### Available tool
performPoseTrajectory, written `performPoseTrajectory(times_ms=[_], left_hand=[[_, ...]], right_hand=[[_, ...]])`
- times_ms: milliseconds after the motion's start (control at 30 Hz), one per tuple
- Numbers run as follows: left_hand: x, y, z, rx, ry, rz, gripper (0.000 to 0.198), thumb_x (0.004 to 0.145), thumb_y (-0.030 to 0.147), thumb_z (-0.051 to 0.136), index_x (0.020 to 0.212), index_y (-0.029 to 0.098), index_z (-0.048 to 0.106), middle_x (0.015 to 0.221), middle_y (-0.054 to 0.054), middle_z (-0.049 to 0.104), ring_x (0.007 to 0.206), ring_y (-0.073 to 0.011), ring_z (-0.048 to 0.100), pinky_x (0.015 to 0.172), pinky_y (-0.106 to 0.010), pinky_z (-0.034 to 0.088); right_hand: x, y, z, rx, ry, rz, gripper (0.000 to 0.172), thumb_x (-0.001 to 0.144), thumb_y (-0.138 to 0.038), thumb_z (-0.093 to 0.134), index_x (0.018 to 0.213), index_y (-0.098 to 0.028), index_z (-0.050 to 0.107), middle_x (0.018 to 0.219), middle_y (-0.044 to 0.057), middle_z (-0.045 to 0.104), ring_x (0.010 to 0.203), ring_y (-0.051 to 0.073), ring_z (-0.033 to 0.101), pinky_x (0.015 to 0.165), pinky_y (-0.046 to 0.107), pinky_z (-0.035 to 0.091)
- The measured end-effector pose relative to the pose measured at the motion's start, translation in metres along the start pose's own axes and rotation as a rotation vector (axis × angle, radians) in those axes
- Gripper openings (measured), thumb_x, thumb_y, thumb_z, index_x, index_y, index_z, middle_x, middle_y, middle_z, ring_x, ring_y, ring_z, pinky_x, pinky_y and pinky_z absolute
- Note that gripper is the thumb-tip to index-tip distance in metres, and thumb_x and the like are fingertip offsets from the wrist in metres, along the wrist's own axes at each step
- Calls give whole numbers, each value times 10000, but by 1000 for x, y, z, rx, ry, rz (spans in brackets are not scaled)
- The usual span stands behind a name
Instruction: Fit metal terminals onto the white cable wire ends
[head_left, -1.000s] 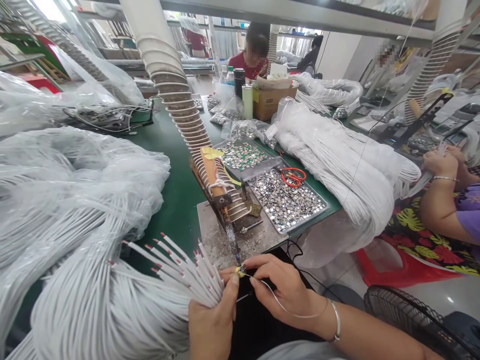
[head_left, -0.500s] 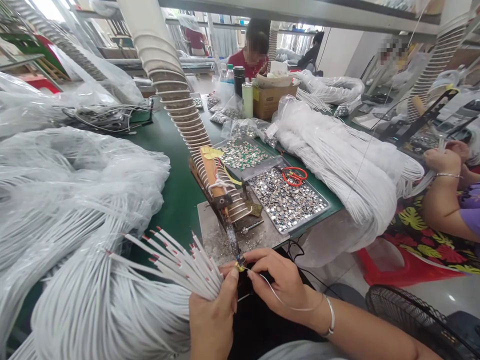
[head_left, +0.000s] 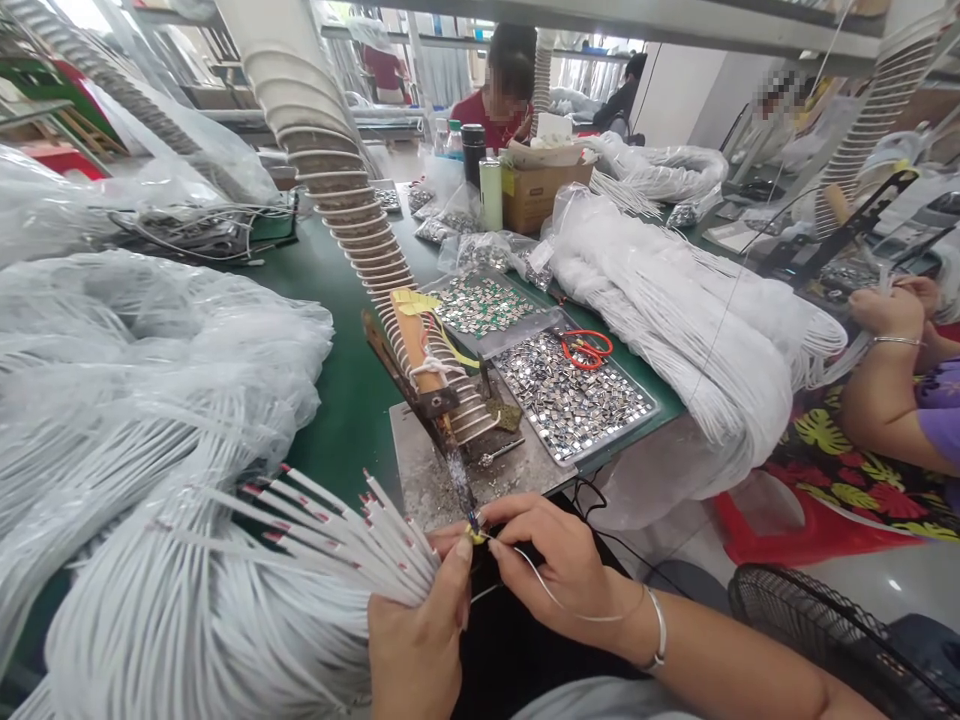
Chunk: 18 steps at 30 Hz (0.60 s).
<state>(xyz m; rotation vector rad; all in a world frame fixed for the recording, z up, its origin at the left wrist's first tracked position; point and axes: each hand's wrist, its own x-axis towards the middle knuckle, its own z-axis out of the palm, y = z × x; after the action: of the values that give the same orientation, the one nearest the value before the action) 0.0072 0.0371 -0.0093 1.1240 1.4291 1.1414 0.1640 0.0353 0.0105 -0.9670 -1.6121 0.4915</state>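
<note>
My left hand [head_left: 420,640] is closed around a fanned bundle of white cables [head_left: 352,540] with reddish wire ends. Its thumb and finger also pinch a small yellowish piece [head_left: 475,537], too small to make out. Close beside it, my right hand [head_left: 559,560] pinches a thin silvery solder wire [head_left: 541,578], which loops back over the palm. Between the fingertips of both hands comes down the dark tip of a soldering iron [head_left: 457,475]. Its wooden handle [head_left: 420,365] is clamped slanting above a stained grey plate [head_left: 412,470].
Two trays of small metal connectors stand ahead, the nearer tray [head_left: 611,438] holding orange-handled pliers [head_left: 589,350]. A ribbed hose [head_left: 352,215] slants down behind the iron. Wrapped cable coils lie left [head_left: 172,340] and right [head_left: 675,290]. Co-workers sit opposite and at right. A fan [head_left: 795,630] stands low right.
The view has shifted slightly, so most things sit a little further left. The cable bundle and my left hand have moved a little left and down; both hands keep their grip at the iron's tip.
</note>
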Motion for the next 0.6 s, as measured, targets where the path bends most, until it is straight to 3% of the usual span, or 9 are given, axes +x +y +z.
performPoseTrajectory(times_ms=[200, 467, 600], left_hand=[[-2, 1, 4, 8, 22, -74, 272, 796, 421, 728, 685, 182, 662, 448, 80, 474, 458, -117, 435, 539, -268, 418], [-4, 7, 2, 111, 3, -70, 262, 793, 424, 697, 792, 163, 725, 444, 69, 464, 452, -144, 449, 495, -282, 435], [-5, 10, 0, 152, -24, -37, 247, 810, 412, 672, 786, 174, 733, 481, 38, 544, 468, -166, 503, 517, -305, 462]], right_hand=[[-8, 6, 0, -11, -27, 8, 112, 879, -72, 571, 882, -179, 604, 977, 142, 730, 929, 185, 719, 804, 285, 603], [-9, 5, 0, 24, -27, 32, 112, 881, -80, 573, 875, -189, 595, 990, 122, 718, 934, 180, 707, 821, 291, 588], [-9, 2, -2, 94, -34, 148, 88, 902, -119, 564, 855, -192, 576, 961, 95, 691, 916, 172, 684, 803, 278, 561]])
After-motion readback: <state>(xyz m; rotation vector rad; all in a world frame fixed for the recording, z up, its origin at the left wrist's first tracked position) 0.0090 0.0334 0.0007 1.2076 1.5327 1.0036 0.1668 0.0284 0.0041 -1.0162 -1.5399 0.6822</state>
